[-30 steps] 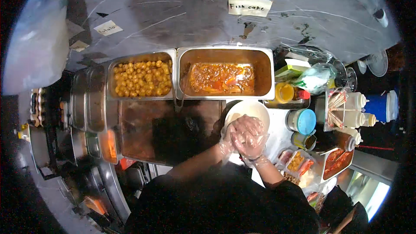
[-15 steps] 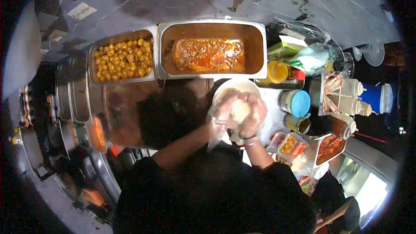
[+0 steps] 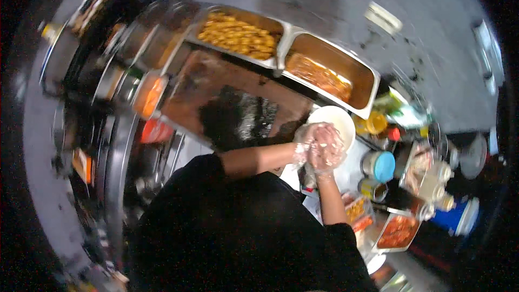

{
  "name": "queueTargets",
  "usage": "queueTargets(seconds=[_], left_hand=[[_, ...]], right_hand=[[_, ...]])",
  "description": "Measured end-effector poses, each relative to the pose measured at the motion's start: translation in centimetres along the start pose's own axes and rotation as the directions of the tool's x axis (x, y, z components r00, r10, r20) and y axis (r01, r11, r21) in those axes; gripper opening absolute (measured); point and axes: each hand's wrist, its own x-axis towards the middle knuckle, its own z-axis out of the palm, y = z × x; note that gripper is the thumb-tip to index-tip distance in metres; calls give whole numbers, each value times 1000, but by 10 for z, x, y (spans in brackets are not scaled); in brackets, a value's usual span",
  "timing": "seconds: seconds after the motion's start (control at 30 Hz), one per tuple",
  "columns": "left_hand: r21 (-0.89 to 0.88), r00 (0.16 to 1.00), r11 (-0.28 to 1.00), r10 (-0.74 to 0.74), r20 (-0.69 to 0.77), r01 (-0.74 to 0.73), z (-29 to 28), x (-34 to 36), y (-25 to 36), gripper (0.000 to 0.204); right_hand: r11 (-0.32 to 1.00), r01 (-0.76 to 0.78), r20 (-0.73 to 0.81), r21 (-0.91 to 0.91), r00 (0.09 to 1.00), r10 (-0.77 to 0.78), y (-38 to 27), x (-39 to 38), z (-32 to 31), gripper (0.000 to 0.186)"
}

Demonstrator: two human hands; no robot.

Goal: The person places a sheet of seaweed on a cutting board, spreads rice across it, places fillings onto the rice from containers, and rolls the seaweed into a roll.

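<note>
Both my hands wear loose, clear plastic gloves and are pressed together over the near left side of a white round bowl (image 3: 346, 121). My left hand (image 3: 309, 138) comes in from the left, its fingers closed against the other hand. From below, my right hand (image 3: 327, 157) reaches up, with its palm and fingers folded against the left. Small white bits show on the gloves. Whatever lies between the palms is hidden, and the hands are slightly blurred.
A dark, wet griddle (image 3: 194, 86) lies left of the bowl. Behind stand metal pans of small round yellow-brown pieces (image 3: 238, 35) and glazed brown food (image 3: 319, 75). To the right are a blue-lidded tub (image 3: 383, 166), squeeze bottles (image 3: 437, 176) and a pan of red food (image 3: 397, 231).
The whole view has swung and tilted clockwise. My hands, cupped around a pale white lump before, are now pressed together, and the lump no longer shows.
</note>
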Motion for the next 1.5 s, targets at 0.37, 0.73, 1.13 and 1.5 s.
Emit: queueTargets(seconds=[0.37, 0.73, 1.13, 1.5], left_hand=[[-240, 996, 970, 11, -89, -32, -20, 19, -22, 43], [-19, 957, 958, 283, -70, -285, -37, -19, 19, 42], [-278, 958, 920, 285, -11, -277, -59, -73, 51, 44], [-296, 992, 952, 45, -118, -79, -166, -98, 80, 33]], right_hand=[[808, -425, 85, 409, 899, 430, -64, 53, -20, 29], [901, 377, -53, 214, 926, -375, -33, 21, 91, 21], [794, -202, 237, 573, 969, 76, -95, 62, 62, 36], [947, 167, 52, 275, 981, -188, -132, 29, 155, 19]])
